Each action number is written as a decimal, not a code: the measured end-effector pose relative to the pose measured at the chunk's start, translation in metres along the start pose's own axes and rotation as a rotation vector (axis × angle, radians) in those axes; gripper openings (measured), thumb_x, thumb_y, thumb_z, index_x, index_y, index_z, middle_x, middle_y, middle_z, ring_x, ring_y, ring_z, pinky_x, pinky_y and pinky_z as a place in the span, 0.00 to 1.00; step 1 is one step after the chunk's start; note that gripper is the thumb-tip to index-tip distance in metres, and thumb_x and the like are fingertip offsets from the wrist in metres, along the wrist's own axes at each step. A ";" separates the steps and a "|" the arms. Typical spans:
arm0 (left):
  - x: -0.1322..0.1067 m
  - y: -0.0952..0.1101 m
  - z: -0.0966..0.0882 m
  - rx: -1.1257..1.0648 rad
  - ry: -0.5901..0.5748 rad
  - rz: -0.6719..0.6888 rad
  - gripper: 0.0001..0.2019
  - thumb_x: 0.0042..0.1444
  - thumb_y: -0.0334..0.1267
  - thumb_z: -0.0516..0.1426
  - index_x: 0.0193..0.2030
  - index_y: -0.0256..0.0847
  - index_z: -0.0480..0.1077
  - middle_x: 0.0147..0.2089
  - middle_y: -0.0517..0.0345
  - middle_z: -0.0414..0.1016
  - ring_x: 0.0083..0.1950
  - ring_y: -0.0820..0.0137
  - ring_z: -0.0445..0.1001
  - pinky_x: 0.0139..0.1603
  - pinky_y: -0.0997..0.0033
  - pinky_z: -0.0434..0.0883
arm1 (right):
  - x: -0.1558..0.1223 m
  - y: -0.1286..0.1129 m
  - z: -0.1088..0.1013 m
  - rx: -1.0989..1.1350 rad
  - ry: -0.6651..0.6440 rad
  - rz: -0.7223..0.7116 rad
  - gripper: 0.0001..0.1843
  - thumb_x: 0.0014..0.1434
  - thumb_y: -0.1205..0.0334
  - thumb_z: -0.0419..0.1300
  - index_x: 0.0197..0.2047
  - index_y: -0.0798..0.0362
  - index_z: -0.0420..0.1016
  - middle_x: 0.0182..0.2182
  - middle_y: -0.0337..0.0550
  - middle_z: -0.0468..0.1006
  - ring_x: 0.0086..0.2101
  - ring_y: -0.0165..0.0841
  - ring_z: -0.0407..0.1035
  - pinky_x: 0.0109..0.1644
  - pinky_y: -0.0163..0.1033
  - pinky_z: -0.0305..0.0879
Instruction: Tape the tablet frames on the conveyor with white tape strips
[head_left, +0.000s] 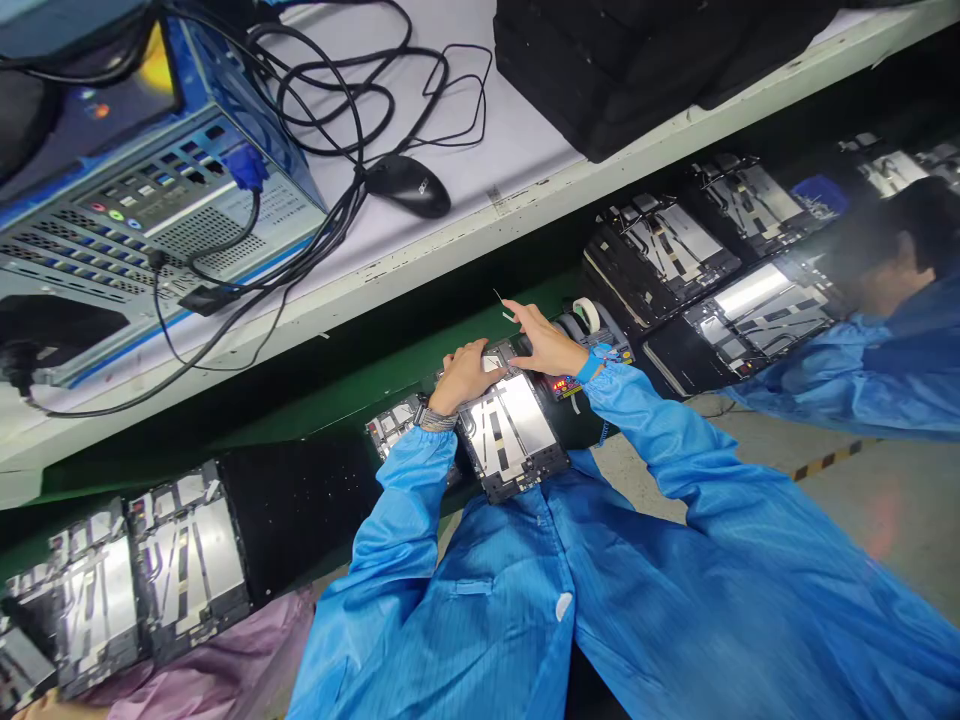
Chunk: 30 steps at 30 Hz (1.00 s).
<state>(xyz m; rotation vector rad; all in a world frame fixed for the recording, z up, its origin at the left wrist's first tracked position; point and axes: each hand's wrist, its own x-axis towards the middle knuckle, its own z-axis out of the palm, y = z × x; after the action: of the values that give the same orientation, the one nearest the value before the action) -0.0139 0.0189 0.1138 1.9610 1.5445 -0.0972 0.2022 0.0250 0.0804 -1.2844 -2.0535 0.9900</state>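
- Green counter (352,385) runs below a white shelf (465,235) and slants through the middle of the frame, with a hard floor (780,455) showing at the right.
- Your electronic panel (517,430) lies at the centre, tilted, its lower edge against or just above your lap.
- Your left hand (466,378) rests over its top edge, thumb apart, fingers loosely bent; you cannot tell from here whether they grip anything.
- Your right hand (551,345) has thumb and forefinger spread wide, the thumb by the top corner; pale slivers show at the fingertips, but whether they cling there is unclear.
- To work well, let the left palm steady the panel lightly, away from the exposed parts, and bring the right fingers in from above.
- Mind your blue wrist strap (598,362); its cord could snag on the tape dispenser (592,345) just beside your wrist.
- A second panel (394,425) sits under your left forearm, so that elbow has little room.
- More panels (187,560) lie lower left, and stacked ones (675,245) upper right, beside a co-worker (892,330).
- Overhead, cables (337,190) and a mouse (409,185) lie near the shelf's edge.
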 end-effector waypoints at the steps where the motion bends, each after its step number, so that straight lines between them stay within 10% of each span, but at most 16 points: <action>1: 0.001 0.000 -0.002 -0.004 -0.011 -0.004 0.36 0.62 0.55 0.59 0.72 0.41 0.60 0.71 0.43 0.67 0.71 0.51 0.65 0.72 0.52 0.57 | 0.001 -0.002 -0.002 -0.029 -0.019 0.000 0.59 0.53 0.64 0.72 0.78 0.44 0.41 0.60 0.53 0.62 0.61 0.51 0.63 0.62 0.59 0.66; 8: 0.012 -0.002 -0.009 -0.091 -0.078 -0.063 0.32 0.56 0.54 0.64 0.67 0.51 0.68 0.62 0.53 0.77 0.61 0.54 0.75 0.60 0.59 0.70 | 0.005 -0.010 -0.018 0.054 0.049 -0.012 0.42 0.61 0.65 0.63 0.74 0.47 0.51 0.47 0.45 0.73 0.45 0.40 0.72 0.52 0.48 0.71; 13: 0.019 -0.008 -0.007 -0.128 -0.087 -0.051 0.34 0.53 0.53 0.66 0.67 0.53 0.68 0.62 0.55 0.77 0.59 0.55 0.76 0.57 0.62 0.71 | 0.017 -0.017 -0.030 0.192 -0.344 -0.009 0.36 0.59 0.66 0.65 0.68 0.51 0.58 0.31 0.33 0.74 0.29 0.29 0.67 0.37 0.35 0.65; 21: 0.020 -0.010 -0.005 -0.119 -0.086 -0.024 0.34 0.54 0.53 0.65 0.67 0.52 0.67 0.61 0.53 0.77 0.60 0.53 0.76 0.59 0.59 0.70 | 0.040 -0.045 -0.019 -0.216 -0.543 0.106 0.46 0.54 0.72 0.67 0.73 0.52 0.53 0.34 0.39 0.80 0.34 0.36 0.75 0.37 0.35 0.63; 30: 0.017 -0.007 -0.008 -0.120 -0.080 -0.014 0.34 0.55 0.53 0.65 0.68 0.52 0.67 0.62 0.54 0.78 0.61 0.52 0.76 0.60 0.56 0.69 | 0.042 -0.041 0.000 -0.371 -0.402 0.148 0.56 0.46 0.73 0.73 0.74 0.49 0.54 0.43 0.52 0.83 0.46 0.54 0.78 0.49 0.49 0.69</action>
<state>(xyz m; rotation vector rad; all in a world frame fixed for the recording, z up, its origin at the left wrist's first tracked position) -0.0168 0.0383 0.1097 1.8311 1.4783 -0.0864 0.1637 0.0516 0.1151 -1.5403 -2.5723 1.0311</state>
